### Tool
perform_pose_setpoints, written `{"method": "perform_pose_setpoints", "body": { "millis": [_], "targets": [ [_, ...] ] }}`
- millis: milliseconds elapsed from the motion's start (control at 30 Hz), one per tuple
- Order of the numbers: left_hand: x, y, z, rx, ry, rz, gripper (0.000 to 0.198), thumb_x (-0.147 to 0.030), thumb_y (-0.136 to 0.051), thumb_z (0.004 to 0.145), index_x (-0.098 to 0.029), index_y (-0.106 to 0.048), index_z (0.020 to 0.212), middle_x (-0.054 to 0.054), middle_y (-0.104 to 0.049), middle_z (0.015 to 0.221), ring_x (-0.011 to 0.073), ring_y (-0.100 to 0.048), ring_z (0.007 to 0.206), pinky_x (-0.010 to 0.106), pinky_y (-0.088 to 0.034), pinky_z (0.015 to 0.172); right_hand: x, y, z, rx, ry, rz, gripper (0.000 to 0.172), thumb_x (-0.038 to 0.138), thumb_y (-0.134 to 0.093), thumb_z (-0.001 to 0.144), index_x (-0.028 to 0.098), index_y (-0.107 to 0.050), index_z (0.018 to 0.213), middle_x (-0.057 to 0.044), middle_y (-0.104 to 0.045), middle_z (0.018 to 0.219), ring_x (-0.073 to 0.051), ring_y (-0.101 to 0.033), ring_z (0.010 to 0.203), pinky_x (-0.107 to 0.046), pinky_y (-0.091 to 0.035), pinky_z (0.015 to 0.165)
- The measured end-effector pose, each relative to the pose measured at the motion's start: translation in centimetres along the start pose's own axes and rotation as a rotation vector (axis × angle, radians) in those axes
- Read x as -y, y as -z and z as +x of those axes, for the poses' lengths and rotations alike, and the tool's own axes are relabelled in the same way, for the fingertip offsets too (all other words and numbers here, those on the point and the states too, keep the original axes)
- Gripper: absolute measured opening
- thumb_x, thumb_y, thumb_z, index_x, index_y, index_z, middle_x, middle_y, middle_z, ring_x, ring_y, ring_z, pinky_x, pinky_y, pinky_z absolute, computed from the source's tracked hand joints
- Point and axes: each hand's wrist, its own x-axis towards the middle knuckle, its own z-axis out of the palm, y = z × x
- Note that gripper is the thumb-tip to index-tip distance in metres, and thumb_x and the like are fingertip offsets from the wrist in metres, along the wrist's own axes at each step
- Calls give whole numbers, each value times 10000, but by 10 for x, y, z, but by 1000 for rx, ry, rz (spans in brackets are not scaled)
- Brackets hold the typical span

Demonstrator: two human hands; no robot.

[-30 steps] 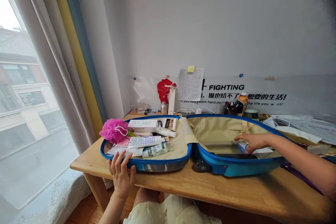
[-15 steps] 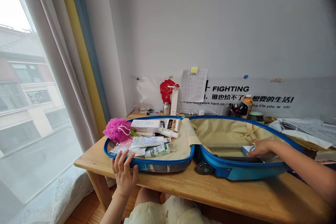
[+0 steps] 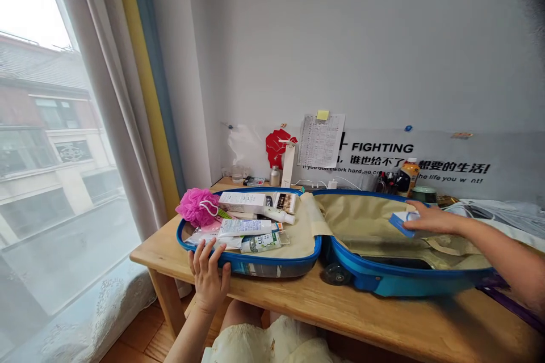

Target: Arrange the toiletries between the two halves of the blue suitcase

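Observation:
A blue suitcase (image 3: 374,283) lies spread wide on the wooden table, both halves lined in beige. My left hand (image 3: 209,275) rests on the front rim of the left half, fingers apart. Behind it, that half holds a pink bath puff (image 3: 198,207), a white box (image 3: 242,202), a white tube (image 3: 244,227), a green-and-white tube (image 3: 260,242), a smaller white tube (image 3: 279,214) and a pack of cotton swabs (image 3: 285,202). Above the right half, my right hand (image 3: 430,218) is closed around a small blue-and-white box (image 3: 402,222).
Along the wall stand a white desk lamp (image 3: 289,164), a small metallic bottle (image 3: 275,176), an orange bottle (image 3: 409,173) and a green jar (image 3: 424,194). Plastic-wrapped items (image 3: 502,218) lie to the right. A curtain (image 3: 114,96) and window are on the left.
My right hand has lifted the small box up from the bottom of the right half, and the box is tilted. My left hand stays on the rim; the view shifts slightly.

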Motion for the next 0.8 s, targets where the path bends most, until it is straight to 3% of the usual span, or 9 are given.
{"method": "perform_pose_setpoints", "body": {
  "millis": [133,233,367,500,633,800],
  "targets": [
    [1,-1,-3,17,26,0,370,-250,-438,903,-207,-512,1262,124,-512,1314,277,-294,1398,516,-134,1159,55,34,-17,32,228,155,812,524,-417,831,214,-118,1520,-176,-309,1520,-248,-423,1338,-295,-405,1001],
    [2,-2,-4,18,29,1,394,-256,-442,897,-210,-504,1283,122,-504,1334,280,-293,1399,517,-136,1160,123,46,-38,32,532,256,853,456,-525,768,254,-153,1508,-130,-304,1518,-251,-423,1324,-326,-352,1057],
    [1,-1,-3,17,21,1,392,-253,-436,902,-210,-499,1287,126,-507,1327,282,-286,1402,526,-128,1164,226,45,-59,-10,933,149,949,392,-643,665,265,-203,1496,-105,-334,1478,-268,-370,1336,-414,-325,1098],
    [-1,0,-2,22,23,-1,386,-250,-435,905,-210,-505,1283,126,-513,1321,278,-283,1404,526,-125,1167,313,30,-65,-171,1270,-47,987,341,-720,588,211,-299,1470,-148,-319,1464,-326,-279,1360,-501,-245,1131],
    [-1,0,-2,21,25,0,376,-254,-436,908,-208,-512,1273,122,-523,1306,277,-278,1408,525,-133,1167,373,12,-65,-192,1404,-151,1022,333,-753,566,239,-297,1476,-155,-317,1474,-342,-300,1346,-505,-270,1104],
    [-1,0,-2,-2,17,-19,373,-250,-435,913,-180,-484,1276,135,-536,1279,267,-273,1411,517,-135,1168,407,-5,-62,-57,1403,-214,1028,315,-766,550,230,-317,1471,-158,-319,1499,-353,-293,1373,-501,-272,1105]
  ]
}}
